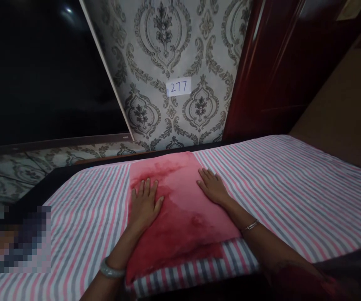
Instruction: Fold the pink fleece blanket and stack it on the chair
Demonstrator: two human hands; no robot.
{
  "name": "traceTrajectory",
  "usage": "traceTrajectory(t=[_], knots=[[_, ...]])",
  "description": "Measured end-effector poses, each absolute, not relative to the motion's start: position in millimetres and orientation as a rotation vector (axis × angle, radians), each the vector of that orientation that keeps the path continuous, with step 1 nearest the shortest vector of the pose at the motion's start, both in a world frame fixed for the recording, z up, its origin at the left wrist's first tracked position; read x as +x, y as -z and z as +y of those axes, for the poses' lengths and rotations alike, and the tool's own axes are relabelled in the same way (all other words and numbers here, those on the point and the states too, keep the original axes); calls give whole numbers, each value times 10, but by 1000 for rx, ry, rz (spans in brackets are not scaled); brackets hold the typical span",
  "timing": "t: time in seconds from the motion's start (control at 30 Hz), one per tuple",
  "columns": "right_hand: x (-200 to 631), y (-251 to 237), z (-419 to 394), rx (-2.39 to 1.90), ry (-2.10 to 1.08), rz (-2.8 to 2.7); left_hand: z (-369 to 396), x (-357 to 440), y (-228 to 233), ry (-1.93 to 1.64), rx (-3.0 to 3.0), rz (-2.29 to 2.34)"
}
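red cloth [180, 209]: plush, matt, nap brushed in uneven patches. striped sheet [293, 188] on bed: thin woven cotton, matt. wallpaper [167, 50]: faint sheen. door [271, 67]: glossy varnished wood. paper label [178, 87]: matt. bangle [111, 269]: smooth, polished stone look. bracelet [249, 226]: thin shiny metal.

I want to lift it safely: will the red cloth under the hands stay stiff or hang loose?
The red cloth probably hangs loose: it looks soft, plushy, lying flat under the left hand and right hand. Likely light; hardly slippery on the striped sheet.
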State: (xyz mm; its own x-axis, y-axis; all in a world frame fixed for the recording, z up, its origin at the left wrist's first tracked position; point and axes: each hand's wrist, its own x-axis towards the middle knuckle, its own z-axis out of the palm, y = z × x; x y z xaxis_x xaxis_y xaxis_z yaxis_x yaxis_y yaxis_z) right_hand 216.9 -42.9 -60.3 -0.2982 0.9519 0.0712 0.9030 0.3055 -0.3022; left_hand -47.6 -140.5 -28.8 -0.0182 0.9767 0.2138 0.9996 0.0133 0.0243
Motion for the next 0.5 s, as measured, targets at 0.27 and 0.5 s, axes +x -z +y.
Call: traceTrajectory(t=[0.27, 0.5], knots=[[2265, 524, -311, -1722, -402, -2367, -1427, -535, 235, 335, -2186, -2223], [1527, -186, -203, -1397, -241, -2507, -1075, -775, -271, 532, -2059, -2297]])
